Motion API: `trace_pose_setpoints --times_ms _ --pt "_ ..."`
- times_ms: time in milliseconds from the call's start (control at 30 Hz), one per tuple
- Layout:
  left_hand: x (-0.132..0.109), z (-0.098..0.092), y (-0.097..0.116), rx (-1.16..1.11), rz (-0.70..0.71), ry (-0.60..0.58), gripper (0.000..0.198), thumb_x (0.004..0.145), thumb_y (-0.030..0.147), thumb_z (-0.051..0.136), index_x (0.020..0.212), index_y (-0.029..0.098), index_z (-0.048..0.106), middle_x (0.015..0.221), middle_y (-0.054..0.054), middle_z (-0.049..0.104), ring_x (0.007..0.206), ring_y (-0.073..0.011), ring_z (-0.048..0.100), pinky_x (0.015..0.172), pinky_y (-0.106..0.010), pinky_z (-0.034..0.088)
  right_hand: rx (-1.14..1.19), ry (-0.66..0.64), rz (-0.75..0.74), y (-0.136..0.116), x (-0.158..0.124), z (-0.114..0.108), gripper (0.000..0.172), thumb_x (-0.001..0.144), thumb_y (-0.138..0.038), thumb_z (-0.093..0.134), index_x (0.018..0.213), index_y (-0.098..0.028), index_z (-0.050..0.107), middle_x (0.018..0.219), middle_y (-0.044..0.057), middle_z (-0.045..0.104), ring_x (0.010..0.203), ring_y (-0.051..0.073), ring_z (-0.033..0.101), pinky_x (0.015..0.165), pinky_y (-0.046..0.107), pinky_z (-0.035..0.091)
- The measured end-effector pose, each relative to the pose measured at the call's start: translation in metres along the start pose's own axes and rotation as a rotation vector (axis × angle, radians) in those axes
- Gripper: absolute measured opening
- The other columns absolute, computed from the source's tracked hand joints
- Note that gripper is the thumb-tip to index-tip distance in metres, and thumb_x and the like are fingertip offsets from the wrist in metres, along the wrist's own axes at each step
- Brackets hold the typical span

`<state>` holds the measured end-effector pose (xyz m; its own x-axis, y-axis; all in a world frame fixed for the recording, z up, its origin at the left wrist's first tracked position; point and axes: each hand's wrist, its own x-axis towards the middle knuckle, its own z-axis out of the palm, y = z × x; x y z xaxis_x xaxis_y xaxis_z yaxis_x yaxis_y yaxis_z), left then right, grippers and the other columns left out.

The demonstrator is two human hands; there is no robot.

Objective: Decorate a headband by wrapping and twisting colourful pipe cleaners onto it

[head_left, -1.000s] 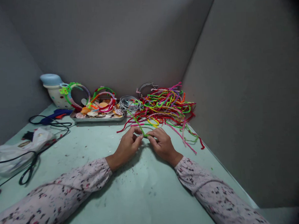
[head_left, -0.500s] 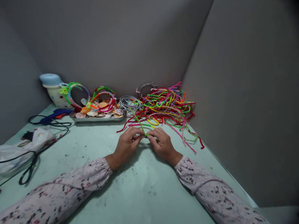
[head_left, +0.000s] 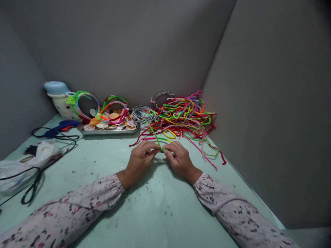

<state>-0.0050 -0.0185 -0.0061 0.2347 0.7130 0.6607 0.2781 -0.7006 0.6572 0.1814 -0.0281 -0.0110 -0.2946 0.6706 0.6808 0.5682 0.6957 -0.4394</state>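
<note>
Head view, green pipe cleaner [head_left: 155, 138], pinched between left hand [head_left: 141, 161], right hand [head_left: 180, 160]

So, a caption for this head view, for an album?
Left hand and right hand pinch a green pipe cleaner near colourful tangles.

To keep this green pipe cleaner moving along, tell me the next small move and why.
Probably give the green pipe cleaner a small twist between the left hand and right hand: both hands pinch it close together, and its long end points freely toward the heap of coloured pipe cleaners.
</note>
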Motion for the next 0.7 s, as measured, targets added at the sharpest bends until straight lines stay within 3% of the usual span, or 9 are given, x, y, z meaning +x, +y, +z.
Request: trace_pose_setpoints --times_ms 700 --pt "0.0008 -0.0006 0.0003 0.060 0.053 0.008 0.014 0.084 0.015 0.065 0.094 0.020 0.074 0.088 -0.006 0.068 0.082 -0.0153 0.064 0.072 -0.027 0.053 -0.029 0.019 -0.041 0.0008 -0.0009 -0.0001 0.013 0.094 -0.024 0.051 0.095 -0.020 0.064 0.082 0.005 0.063 0.080 0.019 0.054 0.075 0.035 0.043"
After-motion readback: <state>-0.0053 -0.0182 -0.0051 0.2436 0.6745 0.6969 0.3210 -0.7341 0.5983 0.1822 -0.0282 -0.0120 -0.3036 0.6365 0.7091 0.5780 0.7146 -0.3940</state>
